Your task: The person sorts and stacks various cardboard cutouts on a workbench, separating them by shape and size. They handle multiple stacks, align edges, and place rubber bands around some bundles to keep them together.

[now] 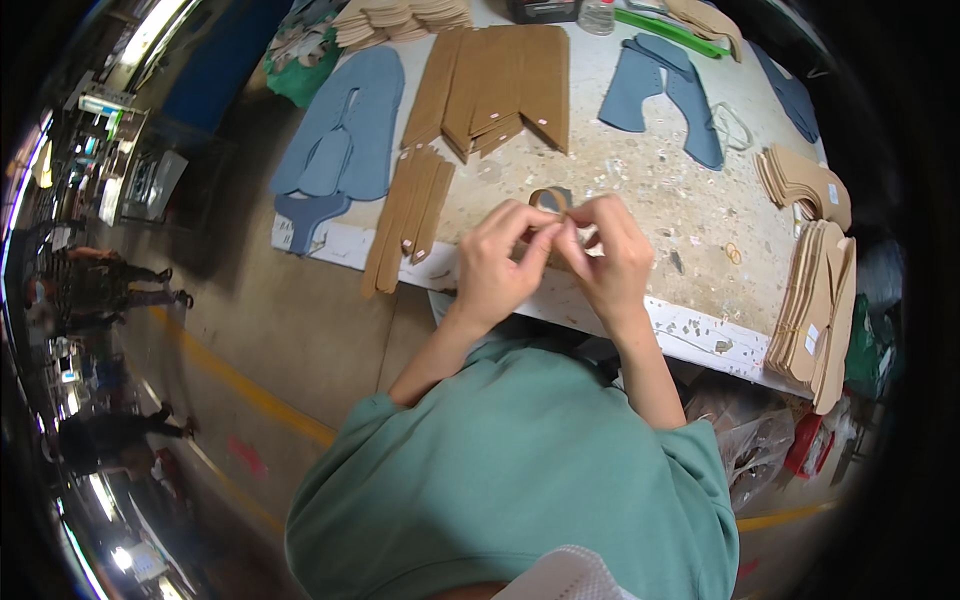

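My left hand (505, 255) and my right hand (610, 250) meet above the table's near edge, thumbs and fingertips pinched together. Whatever they pinch is small and mostly hidden by the fingers. Just beyond the fingertips shows a brown loop (537, 197), like a curled strip or a roll of tape; I cannot tell whether the fingers touch it. To the left of my left hand lie narrow brown strips (410, 215), with wider pointed brown pieces (515, 85) behind them.
The white table (690, 325) is worn and specked. Blue cut pieces (365, 120) lie at its left, more blue pieces (640, 85) farther back. Stacked tan pieces (805, 300) line the right edge. A green tray (670, 32) and clear bottle (597, 15) stand at the back.
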Motion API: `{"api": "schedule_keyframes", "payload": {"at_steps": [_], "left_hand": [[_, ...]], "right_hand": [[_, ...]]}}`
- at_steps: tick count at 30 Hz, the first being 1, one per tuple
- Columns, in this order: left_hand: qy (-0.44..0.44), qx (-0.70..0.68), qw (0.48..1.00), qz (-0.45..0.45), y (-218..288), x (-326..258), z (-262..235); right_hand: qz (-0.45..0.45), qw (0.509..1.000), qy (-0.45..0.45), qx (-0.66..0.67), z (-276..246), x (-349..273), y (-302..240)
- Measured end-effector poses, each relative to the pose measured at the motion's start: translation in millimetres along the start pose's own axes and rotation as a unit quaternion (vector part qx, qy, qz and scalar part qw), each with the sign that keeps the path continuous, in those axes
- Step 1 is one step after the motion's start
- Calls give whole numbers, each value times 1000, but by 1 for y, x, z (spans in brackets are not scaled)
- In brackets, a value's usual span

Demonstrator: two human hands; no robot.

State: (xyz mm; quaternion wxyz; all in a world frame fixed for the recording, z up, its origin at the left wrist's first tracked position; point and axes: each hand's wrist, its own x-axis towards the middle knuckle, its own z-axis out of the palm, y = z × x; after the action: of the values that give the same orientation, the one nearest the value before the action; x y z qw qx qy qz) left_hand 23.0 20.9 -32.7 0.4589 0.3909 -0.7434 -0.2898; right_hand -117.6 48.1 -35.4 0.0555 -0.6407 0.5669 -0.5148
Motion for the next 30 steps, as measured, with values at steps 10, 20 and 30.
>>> {"api": "schedule_keyframes", "payload": {"at_steps": [10, 20, 30], "left_hand": [[-59, -168, 983, 50, 20, -44, -26], [-82, -471, 854, -207, -33, -21, -14], [-92, -423, 874, -222, -23, -17, -13]], "right_hand": [[282, 892, 327, -135, -111, 4, 59], [171, 971, 11, 168, -52, -18, 18], [158, 960, -105, 207, -26, 1, 2]]}}
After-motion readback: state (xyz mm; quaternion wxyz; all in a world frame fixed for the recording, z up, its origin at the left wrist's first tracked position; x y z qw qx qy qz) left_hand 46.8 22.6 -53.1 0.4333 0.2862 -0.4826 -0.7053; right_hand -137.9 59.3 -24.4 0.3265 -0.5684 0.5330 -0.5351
